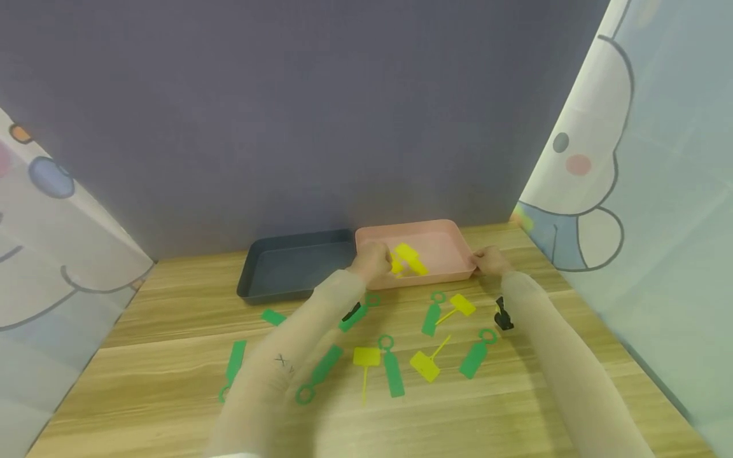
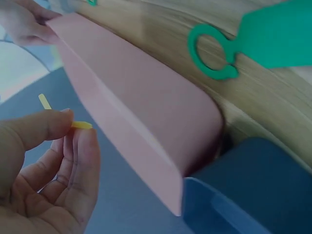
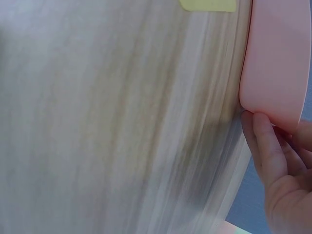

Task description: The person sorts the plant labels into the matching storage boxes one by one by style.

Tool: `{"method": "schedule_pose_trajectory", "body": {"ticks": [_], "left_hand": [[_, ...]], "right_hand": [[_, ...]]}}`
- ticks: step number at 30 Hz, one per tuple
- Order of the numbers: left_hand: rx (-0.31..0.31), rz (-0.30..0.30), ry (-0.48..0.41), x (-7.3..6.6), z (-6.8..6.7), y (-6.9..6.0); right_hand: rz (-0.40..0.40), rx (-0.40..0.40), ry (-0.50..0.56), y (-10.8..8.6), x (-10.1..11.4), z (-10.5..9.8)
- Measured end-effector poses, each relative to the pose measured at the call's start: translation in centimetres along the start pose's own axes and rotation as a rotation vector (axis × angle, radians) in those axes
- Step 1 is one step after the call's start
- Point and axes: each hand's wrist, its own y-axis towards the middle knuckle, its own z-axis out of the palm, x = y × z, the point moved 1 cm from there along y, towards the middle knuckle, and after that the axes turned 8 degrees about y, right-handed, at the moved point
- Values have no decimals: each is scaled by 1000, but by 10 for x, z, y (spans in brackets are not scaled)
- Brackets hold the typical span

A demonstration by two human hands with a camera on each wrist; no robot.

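The left hand (image 2: 51,163) has its thumb and finger pinched together on a thin yellow tag (image 2: 82,125), up over the left part of the pink tray (image 1: 443,251). The right hand (image 1: 491,261) has its fingers bent, holding the pink tray's right end. More yellow tags (image 1: 408,252) are in the pink tray, maybe two, but they look blurry. A dark blue tray (image 1: 298,264) sits just left of the pink tray. In front of the pink tray, green ring tags (image 1: 393,375) and loose yellow tags (image 1: 367,357) lie on the wooden surface (image 1: 189,305).

left tray (image 1: 303,266) beside right tray (image 1: 439,247), tags (image 1: 407,252) in latter, more tags (image 1: 394,375) before both
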Motion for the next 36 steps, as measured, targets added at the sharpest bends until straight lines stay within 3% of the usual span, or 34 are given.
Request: {"method": "schedule_pose_trajectory", "body": {"ticks": [6, 7, 9, 13, 14, 18, 20, 22, 25, 27, 30, 36], "left_hand": [[-42, -97, 8, 10, 7, 23], [-48, -105, 44, 10, 8, 28], [-60, -118, 198, 11, 9, 36], [-52, -139, 624, 13, 12, 49], [-43, -151, 691, 14, 13, 52], [-22, -216, 653, 18, 16, 62], [-20, -259, 543, 21, 17, 67], [-22, -272, 522, 24, 18, 72], [-19, -269, 570, 27, 23, 79], [-2, -249, 687, 28, 26, 82], [16, -252, 719, 27, 28, 82], [4, -284, 452, 26, 26, 73]], "right_hand": [[-8, -1, 27, 2, -2, 0], [-11, -5, 27, 1, -2, -1], [-5, -12, 44, 1, -2, -1], [14, 2, 51, 0, -2, 2], [23, 6, 55, -1, -2, 3], [20, 5, 42, -1, -1, 4], [16, -2, 34, -2, 0, 3], [14, -3, 30, -3, 2, 3], [14, 1, 36, -5, 4, 4], [16, 8, 49, -7, 4, 4], [21, 7, 61, -7, 3, 4], [20, -5, 45, -5, 1, 5]]}}
